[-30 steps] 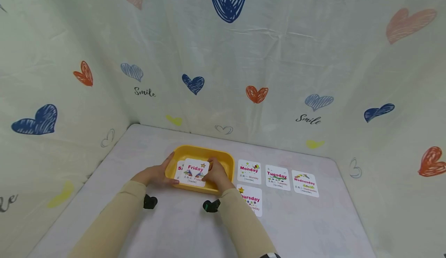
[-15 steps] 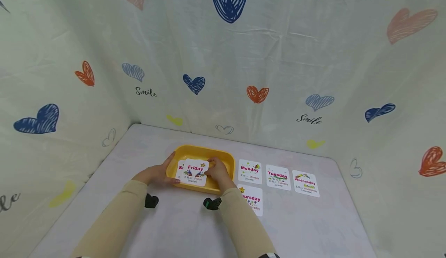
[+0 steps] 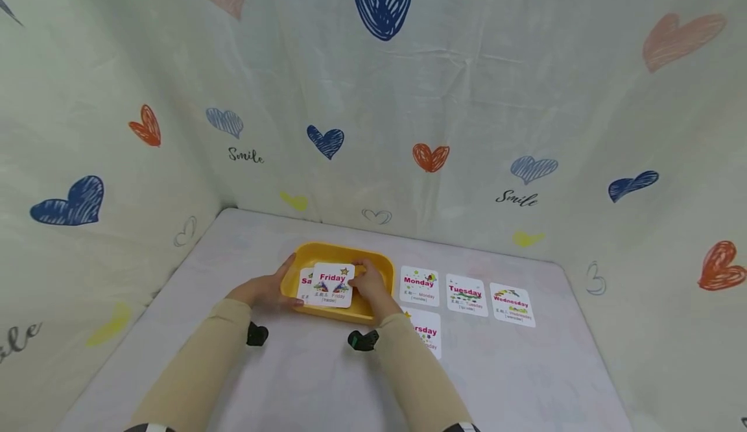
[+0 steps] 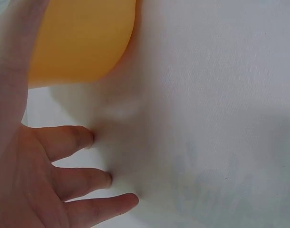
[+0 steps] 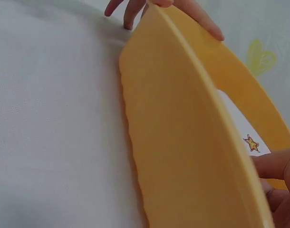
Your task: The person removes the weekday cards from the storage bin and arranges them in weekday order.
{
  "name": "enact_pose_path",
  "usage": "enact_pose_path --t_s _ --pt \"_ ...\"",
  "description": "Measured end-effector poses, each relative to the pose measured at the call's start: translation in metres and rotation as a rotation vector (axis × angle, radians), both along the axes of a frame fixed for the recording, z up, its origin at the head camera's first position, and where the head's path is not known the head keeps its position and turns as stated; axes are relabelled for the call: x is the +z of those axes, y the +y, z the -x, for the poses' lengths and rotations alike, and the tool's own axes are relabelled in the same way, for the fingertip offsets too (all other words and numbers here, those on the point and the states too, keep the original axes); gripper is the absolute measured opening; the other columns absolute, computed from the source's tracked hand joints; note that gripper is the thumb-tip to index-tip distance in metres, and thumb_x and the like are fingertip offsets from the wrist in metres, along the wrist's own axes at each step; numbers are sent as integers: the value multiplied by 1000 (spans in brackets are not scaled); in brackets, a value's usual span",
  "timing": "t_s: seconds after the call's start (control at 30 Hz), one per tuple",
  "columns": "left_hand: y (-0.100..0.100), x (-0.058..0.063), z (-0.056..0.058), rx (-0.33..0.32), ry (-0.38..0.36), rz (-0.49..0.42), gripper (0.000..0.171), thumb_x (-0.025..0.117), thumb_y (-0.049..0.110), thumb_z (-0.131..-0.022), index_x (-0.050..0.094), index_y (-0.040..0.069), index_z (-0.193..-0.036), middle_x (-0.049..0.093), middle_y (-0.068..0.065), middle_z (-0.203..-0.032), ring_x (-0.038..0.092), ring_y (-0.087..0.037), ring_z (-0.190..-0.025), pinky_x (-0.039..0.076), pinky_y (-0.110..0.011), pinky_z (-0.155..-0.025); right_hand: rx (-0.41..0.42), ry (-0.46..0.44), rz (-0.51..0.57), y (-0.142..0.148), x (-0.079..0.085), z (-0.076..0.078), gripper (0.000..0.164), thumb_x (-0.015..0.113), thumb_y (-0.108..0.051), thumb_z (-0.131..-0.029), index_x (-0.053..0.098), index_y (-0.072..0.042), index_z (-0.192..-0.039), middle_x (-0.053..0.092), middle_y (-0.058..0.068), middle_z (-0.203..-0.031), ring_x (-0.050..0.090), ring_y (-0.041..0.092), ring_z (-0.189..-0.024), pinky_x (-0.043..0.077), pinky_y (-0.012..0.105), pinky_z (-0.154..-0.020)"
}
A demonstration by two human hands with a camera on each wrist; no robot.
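Note:
In the head view, my left hand grips the left end of a yellow plastic tray, thumb at the near rim. Its other fingers spread against the table in the left wrist view. Inside the tray's far end, my right hand pinches the right edge of a white Friday card, printed in pink. The Friday card overlaps another card beginning "Sa", mostly hidden. In the right wrist view, my right thumb meets the card by its yellow star; the tray wall hides the rest.
Right of the tray lie a Monday card, a Tuesday card and a Wednesday card in a row. Below Monday, a Thursday card is partly covered by my right sleeve. A heart-print curtain borders the table.
The Friday card has shifted slightly up and right with my right hand, uncovering a bit more of the card beneath. My left hand stays at the tray's left end.

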State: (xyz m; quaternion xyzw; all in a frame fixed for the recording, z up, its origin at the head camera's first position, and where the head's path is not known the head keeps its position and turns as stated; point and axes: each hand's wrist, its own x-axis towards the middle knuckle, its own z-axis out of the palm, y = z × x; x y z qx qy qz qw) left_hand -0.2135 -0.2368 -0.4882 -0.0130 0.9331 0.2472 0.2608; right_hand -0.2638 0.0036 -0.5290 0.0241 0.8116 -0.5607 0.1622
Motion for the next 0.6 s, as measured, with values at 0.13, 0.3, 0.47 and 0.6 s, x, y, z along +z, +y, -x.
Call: enact_pose_path --t_s 0.13,0.3,0.47,0.6 --pt "1 2 0 -7 -5 6 122 74 57 -79 -10 12 -155 35 -37 -144 39 -55 -126 30 -65 -104 9 -18 67 6 8 -2 44 65 1 -91 53 -11 -130 60 11 -88 59 21 -69 55 29 -61" --pt "-1 2 -1 -2 -7 -3 121 74 57 -78 -9 13 -155 32 -37 -145 38 -57 -126 29 -66 -103 3 -56 173 15 17 -6 46 65 -1 -91 52 -14 -133 58 12 -90 60 20 -69 56 29 -56" --pt "-2 0 -1 -6 -7 -22 123 74 57 -78 -10 13 -155 31 -37 -146 37 -57 -126 29 -67 -103 13 -53 240 24 24 -10 47 68 -1 -90 53 -13 -133 59 12 -91 62 20 -70 57 29 -57" --pt "-1 -2 1 -9 0 -23 124 75 59 -76 -10 12 -155 32 -37 -145 38 -57 -124 29 -67 -103 0 -50 254 33 34 -16 48 68 -2 -90 53 -13 -135 60 13 -92 64 21 -72 57 30 -61"
